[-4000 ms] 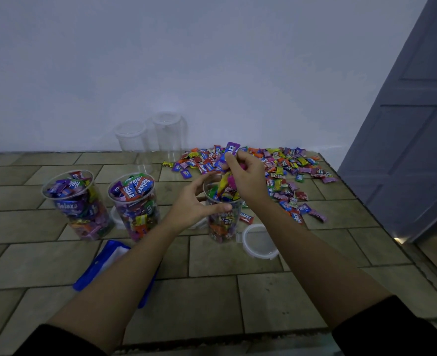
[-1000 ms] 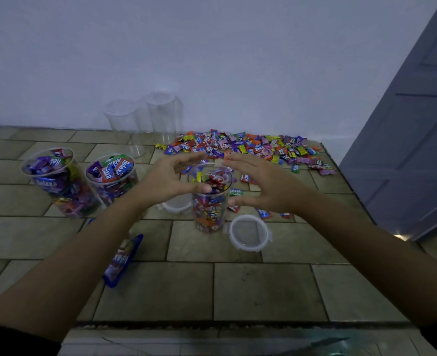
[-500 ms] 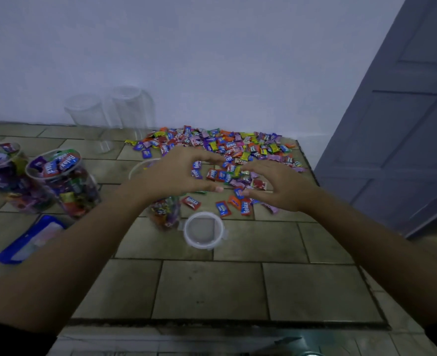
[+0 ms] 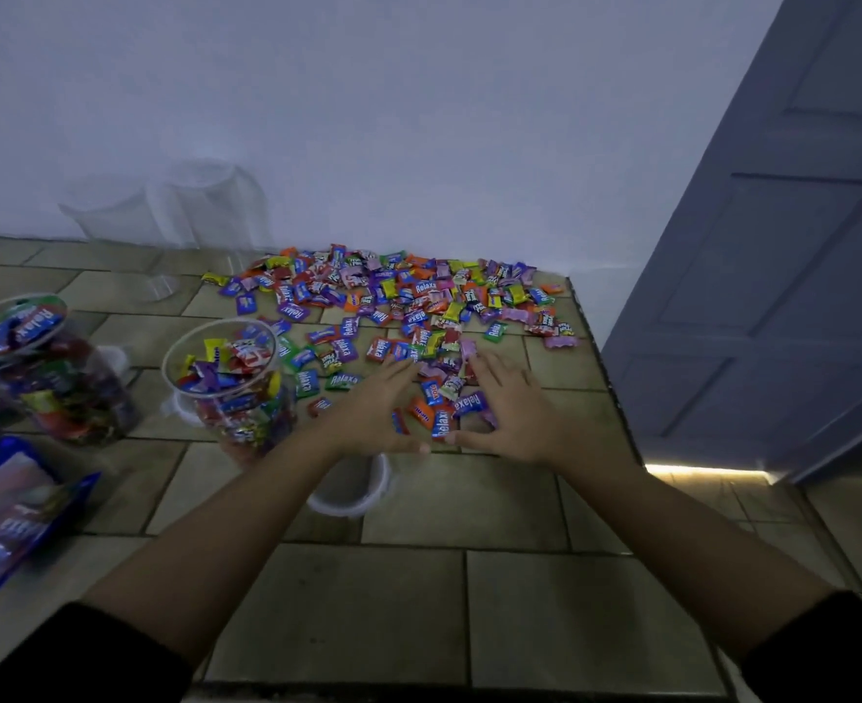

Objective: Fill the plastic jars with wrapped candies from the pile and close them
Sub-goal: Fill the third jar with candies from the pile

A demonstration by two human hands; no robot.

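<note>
A pile of wrapped candies [image 4: 398, 296] in many colours is spread over the tiled table against the wall. My left hand [image 4: 375, 408] and my right hand [image 4: 512, 413] lie flat on the pile's near edge, fingers straight, with a small cluster of candies [image 4: 441, 400] between them. An open plastic jar [image 4: 228, 383], nearly full of candies, stands left of my left hand. Its white lid [image 4: 350, 487] lies on the table, partly hidden under my left forearm. Another filled jar [image 4: 46, 367] stands at the far left.
Two empty clear jars [image 4: 165, 215] stand at the back by the wall. A blue candy bag [image 4: 10, 504] lies at the left edge. The table edge [image 4: 606, 378] runs close to the right of the pile, with a grey door [image 4: 774, 276] beyond.
Both hands have left the jar and moved right and forward onto the near edge of the pile. My view has swung right, so the jars now sit further left.
</note>
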